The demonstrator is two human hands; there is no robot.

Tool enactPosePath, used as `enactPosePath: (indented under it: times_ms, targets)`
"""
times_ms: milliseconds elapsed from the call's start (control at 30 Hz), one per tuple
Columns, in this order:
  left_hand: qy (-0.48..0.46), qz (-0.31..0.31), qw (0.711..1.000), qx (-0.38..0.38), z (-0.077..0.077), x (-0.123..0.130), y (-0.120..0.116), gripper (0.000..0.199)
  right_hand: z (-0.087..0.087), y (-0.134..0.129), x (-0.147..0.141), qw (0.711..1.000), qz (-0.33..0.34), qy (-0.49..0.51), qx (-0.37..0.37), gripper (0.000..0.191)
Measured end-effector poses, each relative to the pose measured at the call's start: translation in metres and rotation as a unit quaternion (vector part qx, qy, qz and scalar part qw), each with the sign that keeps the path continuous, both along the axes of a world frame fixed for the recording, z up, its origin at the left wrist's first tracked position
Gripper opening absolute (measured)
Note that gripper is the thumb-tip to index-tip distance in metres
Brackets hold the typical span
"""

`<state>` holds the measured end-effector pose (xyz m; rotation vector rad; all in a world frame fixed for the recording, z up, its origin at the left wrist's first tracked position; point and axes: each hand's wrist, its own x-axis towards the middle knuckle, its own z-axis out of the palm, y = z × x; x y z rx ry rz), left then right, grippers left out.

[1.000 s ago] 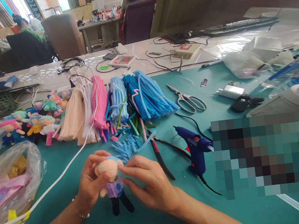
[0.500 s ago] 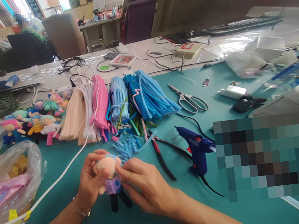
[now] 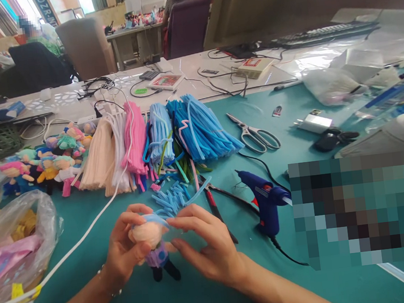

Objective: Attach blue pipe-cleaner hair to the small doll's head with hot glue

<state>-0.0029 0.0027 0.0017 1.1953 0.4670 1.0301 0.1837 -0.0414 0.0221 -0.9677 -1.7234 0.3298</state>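
A small doll [image 3: 157, 255] with a peach head, purple top and black legs hangs over the green mat, its head gripped by my left hand [image 3: 127, 242]. Light blue pipe cleaner [image 3: 155, 217] lies across the top of the head. My right hand [image 3: 207, 243] is at the doll's right side, thumb and forefinger apart, the fingertips beside the blue strip's end; whether they pinch it is unclear. Cut blue pieces [image 3: 170, 197] lie just behind the doll.
Behind stand bundles of peach [image 3: 96, 156], pink [image 3: 135, 139] and blue pipe cleaners [image 3: 203, 132]. Finished dolls [image 3: 46, 164] and a plastic bag [image 3: 33, 239] are left. Pliers [image 3: 213, 206], scissors [image 3: 254, 133] and a blue glue gun [image 3: 266, 200] lie right. People sit in the background.
My right hand has shifted right and its fingers have spread from the doll's head. The blue strip now shows more across the top, and the doll's legs have risen slightly.
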Motion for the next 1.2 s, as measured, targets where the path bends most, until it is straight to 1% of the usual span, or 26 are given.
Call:
enactPosePath:
  times_ms: [133, 300, 467, 667, 900, 1067, 1200]
  targets:
    - [0.0, -0.009, 1.0, 0.027, 0.003, 0.001, 0.0002, 0.025, 0.0004, -0.0015, -0.0003, 1.0, -0.009, -0.003, -0.001, 0.026]
    - [0.016, 0.01, 0.998, 0.054, -0.0013, -0.0003, 0.0009, 0.026, -0.0024, -0.002, 0.0006, 1.0, -0.009, -0.01, 0.008, 0.019]
    - [0.022, -0.001, 0.999, 0.043, -0.0028, -0.0022, 0.001, 0.026, -0.0031, -0.0023, 0.0003, 1.0, -0.007, -0.008, 0.01, 0.019]
    - [0.014, -0.008, 0.999, 0.031, 0.0013, -0.0001, 0.002, 0.025, 0.0008, -0.0036, 0.0013, 1.0, 0.005, 0.01, -0.011, 0.018]
    - [0.018, -0.021, 1.0, -0.002, 0.0034, 0.0011, 0.0012, 0.024, 0.0014, -0.0007, 0.0007, 0.999, 0.024, 0.027, -0.027, 0.018]
    - [0.025, -0.033, 0.999, 0.001, 0.0038, 0.0008, 0.0021, 0.026, -0.0014, 0.0013, -0.0009, 0.999, 0.019, 0.034, -0.034, 0.015]
    - [0.032, -0.041, 0.999, 0.009, 0.0029, 0.0, 0.0032, 0.027, 0.0007, 0.0018, -0.0001, 0.997, 0.031, 0.044, -0.064, 0.015]
